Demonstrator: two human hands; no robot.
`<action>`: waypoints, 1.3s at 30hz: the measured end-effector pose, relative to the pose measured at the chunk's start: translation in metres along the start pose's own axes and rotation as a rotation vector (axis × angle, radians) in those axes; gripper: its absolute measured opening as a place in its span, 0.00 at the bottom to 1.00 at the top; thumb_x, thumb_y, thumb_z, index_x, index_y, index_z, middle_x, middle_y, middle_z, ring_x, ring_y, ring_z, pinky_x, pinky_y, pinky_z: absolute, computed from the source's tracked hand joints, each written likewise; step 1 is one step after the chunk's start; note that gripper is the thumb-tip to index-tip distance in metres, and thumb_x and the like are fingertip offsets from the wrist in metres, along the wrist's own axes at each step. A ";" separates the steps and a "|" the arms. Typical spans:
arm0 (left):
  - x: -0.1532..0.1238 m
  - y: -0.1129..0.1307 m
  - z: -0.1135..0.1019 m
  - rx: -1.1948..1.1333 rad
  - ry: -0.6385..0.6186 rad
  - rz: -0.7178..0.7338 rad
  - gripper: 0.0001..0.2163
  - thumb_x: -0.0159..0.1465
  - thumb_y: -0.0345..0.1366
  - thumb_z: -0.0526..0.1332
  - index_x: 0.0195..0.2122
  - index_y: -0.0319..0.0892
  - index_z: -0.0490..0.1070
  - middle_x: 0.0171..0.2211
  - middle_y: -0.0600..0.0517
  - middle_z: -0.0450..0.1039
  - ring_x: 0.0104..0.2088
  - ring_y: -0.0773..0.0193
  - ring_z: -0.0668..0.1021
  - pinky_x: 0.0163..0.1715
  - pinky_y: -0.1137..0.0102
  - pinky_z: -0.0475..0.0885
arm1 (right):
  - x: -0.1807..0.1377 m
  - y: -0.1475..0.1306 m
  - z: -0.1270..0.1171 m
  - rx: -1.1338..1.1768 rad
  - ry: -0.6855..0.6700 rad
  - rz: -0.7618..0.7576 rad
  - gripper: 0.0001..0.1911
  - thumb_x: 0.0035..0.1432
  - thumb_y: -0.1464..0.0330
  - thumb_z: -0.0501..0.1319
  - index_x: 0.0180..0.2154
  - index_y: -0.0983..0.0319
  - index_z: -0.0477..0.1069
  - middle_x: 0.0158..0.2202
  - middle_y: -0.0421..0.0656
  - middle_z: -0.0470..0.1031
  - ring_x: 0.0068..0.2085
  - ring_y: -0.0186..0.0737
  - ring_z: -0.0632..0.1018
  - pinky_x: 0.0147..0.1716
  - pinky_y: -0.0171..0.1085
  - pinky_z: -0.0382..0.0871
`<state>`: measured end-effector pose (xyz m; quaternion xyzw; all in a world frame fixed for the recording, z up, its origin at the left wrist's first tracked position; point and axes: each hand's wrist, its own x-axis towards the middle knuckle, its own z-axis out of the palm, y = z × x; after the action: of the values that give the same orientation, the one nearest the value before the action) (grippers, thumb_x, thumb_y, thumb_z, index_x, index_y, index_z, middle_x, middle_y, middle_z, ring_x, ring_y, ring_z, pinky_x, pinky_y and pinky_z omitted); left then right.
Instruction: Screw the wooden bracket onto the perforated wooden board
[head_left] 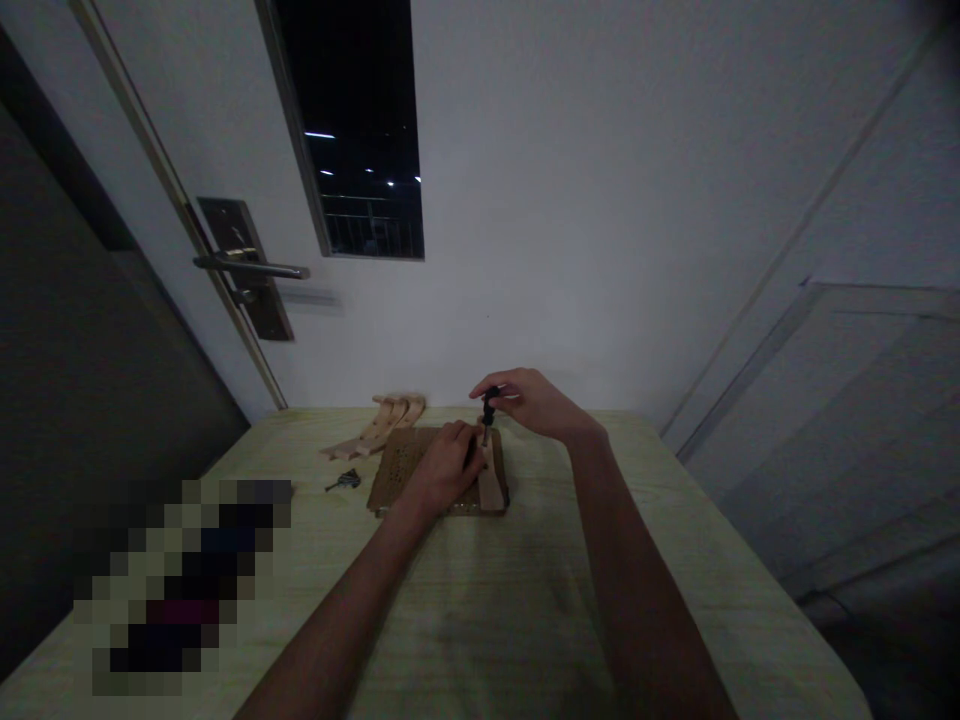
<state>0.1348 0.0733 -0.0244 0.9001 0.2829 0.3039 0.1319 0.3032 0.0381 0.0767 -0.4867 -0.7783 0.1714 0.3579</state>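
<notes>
A brown perforated wooden board [401,462] lies on the pale table. A light wooden strip [491,485] rests along its right side. My left hand [442,468] presses down on the board and strip, fingers curled over them. My right hand [529,400] hovers just above, fingers pinched round the dark handle of a small screwdriver [487,412] that stands upright with its tip on the strip.
Several curved wooden pieces [379,428] lie behind the board near the wall. A small dark metal item [343,482] sits left of the board. A blurred patch covers the table's near left. A door with a lever handle [251,268] stands at left.
</notes>
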 end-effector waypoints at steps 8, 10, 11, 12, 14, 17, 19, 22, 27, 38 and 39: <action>0.000 -0.001 0.001 0.017 0.017 0.010 0.08 0.62 0.31 0.53 0.42 0.39 0.66 0.39 0.47 0.68 0.43 0.57 0.71 0.45 0.61 0.68 | 0.000 -0.001 -0.001 0.041 0.036 0.023 0.07 0.49 0.71 0.64 0.34 0.62 0.75 0.27 0.39 0.74 0.30 0.32 0.75 0.32 0.32 0.68; 0.000 -0.001 0.001 0.016 0.016 0.013 0.08 0.62 0.30 0.54 0.42 0.39 0.66 0.39 0.47 0.68 0.43 0.58 0.71 0.45 0.62 0.68 | 0.001 -0.002 0.000 0.000 0.059 0.033 0.06 0.48 0.69 0.66 0.32 0.63 0.75 0.25 0.39 0.73 0.28 0.31 0.73 0.29 0.31 0.66; 0.000 0.000 0.001 0.014 0.014 0.012 0.08 0.62 0.31 0.54 0.42 0.39 0.66 0.39 0.47 0.68 0.42 0.58 0.71 0.45 0.62 0.69 | 0.002 -0.003 0.000 -0.018 0.065 0.037 0.07 0.48 0.68 0.67 0.31 0.63 0.75 0.24 0.39 0.73 0.26 0.31 0.72 0.28 0.31 0.65; 0.000 0.000 0.000 0.012 0.011 0.011 0.08 0.63 0.31 0.53 0.42 0.40 0.66 0.39 0.47 0.68 0.42 0.58 0.71 0.45 0.62 0.69 | 0.002 -0.003 0.001 -0.033 0.068 0.037 0.07 0.47 0.67 0.67 0.30 0.64 0.75 0.23 0.38 0.72 0.26 0.30 0.72 0.27 0.31 0.64; 0.000 0.001 0.000 0.010 0.007 0.007 0.07 0.63 0.31 0.53 0.41 0.40 0.66 0.39 0.47 0.68 0.42 0.58 0.71 0.45 0.62 0.69 | 0.003 -0.004 0.002 -0.053 0.070 0.031 0.09 0.47 0.65 0.67 0.28 0.64 0.74 0.22 0.38 0.71 0.25 0.30 0.71 0.26 0.31 0.63; 0.000 0.002 -0.002 0.012 0.000 -0.007 0.07 0.63 0.32 0.53 0.40 0.40 0.66 0.39 0.46 0.68 0.42 0.58 0.71 0.45 0.61 0.69 | 0.003 -0.004 0.003 -0.077 0.084 0.039 0.12 0.48 0.62 0.67 0.26 0.64 0.72 0.21 0.38 0.71 0.25 0.30 0.70 0.26 0.31 0.62; 0.000 0.003 -0.002 0.012 -0.006 -0.013 0.07 0.63 0.32 0.53 0.41 0.40 0.66 0.39 0.46 0.68 0.42 0.57 0.71 0.45 0.60 0.69 | 0.002 -0.006 0.003 -0.093 0.102 0.056 0.12 0.48 0.62 0.67 0.26 0.64 0.71 0.22 0.38 0.70 0.25 0.30 0.70 0.26 0.31 0.62; 0.000 0.003 -0.002 0.004 -0.001 -0.009 0.08 0.62 0.31 0.53 0.42 0.40 0.66 0.40 0.46 0.68 0.43 0.57 0.71 0.46 0.60 0.69 | 0.002 -0.009 0.003 -0.103 0.111 0.056 0.09 0.47 0.65 0.67 0.27 0.64 0.71 0.25 0.39 0.73 0.25 0.30 0.71 0.27 0.31 0.63; 0.000 0.001 -0.001 -0.007 0.010 -0.011 0.08 0.62 0.31 0.53 0.43 0.40 0.66 0.40 0.46 0.68 0.43 0.57 0.71 0.45 0.61 0.69 | 0.002 -0.009 0.001 -0.063 0.065 0.033 0.03 0.49 0.71 0.65 0.30 0.63 0.74 0.29 0.39 0.76 0.25 0.29 0.72 0.27 0.30 0.66; -0.001 0.001 -0.001 -0.006 -0.004 -0.006 0.09 0.63 0.32 0.52 0.44 0.39 0.66 0.40 0.46 0.68 0.43 0.57 0.71 0.46 0.61 0.68 | -0.002 -0.001 -0.002 -0.031 0.047 0.040 0.16 0.52 0.78 0.57 0.42 0.61 0.75 0.40 0.44 0.78 0.36 0.33 0.76 0.35 0.33 0.72; -0.001 0.002 -0.001 -0.008 -0.004 -0.007 0.09 0.63 0.32 0.52 0.44 0.39 0.66 0.40 0.46 0.68 0.43 0.57 0.71 0.46 0.61 0.69 | -0.002 -0.003 -0.002 -0.021 0.047 0.044 0.15 0.52 0.78 0.58 0.41 0.61 0.76 0.39 0.43 0.78 0.36 0.33 0.76 0.35 0.33 0.72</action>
<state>0.1339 0.0713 -0.0235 0.8991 0.2848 0.3029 0.1369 0.3039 0.0348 0.0790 -0.5112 -0.7607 0.1595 0.3669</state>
